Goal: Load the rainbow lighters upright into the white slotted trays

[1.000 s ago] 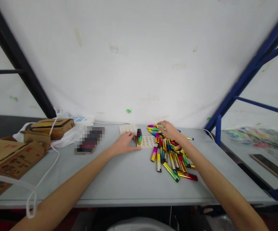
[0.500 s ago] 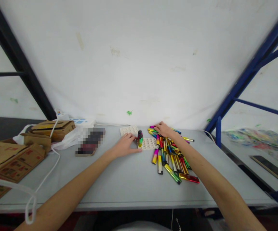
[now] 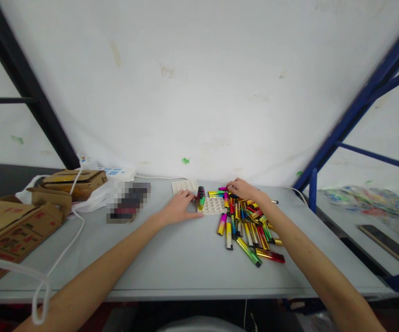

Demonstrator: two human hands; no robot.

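My left hand (image 3: 178,207) rests at the left end of a white tray (image 3: 216,206) with rows of small pockets. Its thumb lies along the near edge and its fingers reach round the far side, steadying the tray. Several shiny lighters (image 3: 201,199) with dark tops stand upright in a row at that end. My right hand (image 3: 241,189) is at the far side of a loose pile of metallic-coloured lighters (image 3: 244,223), fingers bent and closed on a purple lighter (image 3: 223,188). The fingertips partly hide it.
A second white tray (image 3: 184,186) lies behind the first. Left are a blurred phone-like object (image 3: 130,202), a power strip (image 3: 119,174), a white cable and open cardboard boxes (image 3: 15,230). A blue metal frame (image 3: 344,110) and a dark flat object (image 3: 389,244) are on the right.
My right hand has moved slightly right and toward me, and the purple lighter has shifted with it. A few lighters in the pile have slid. My left hand stays at the tray.
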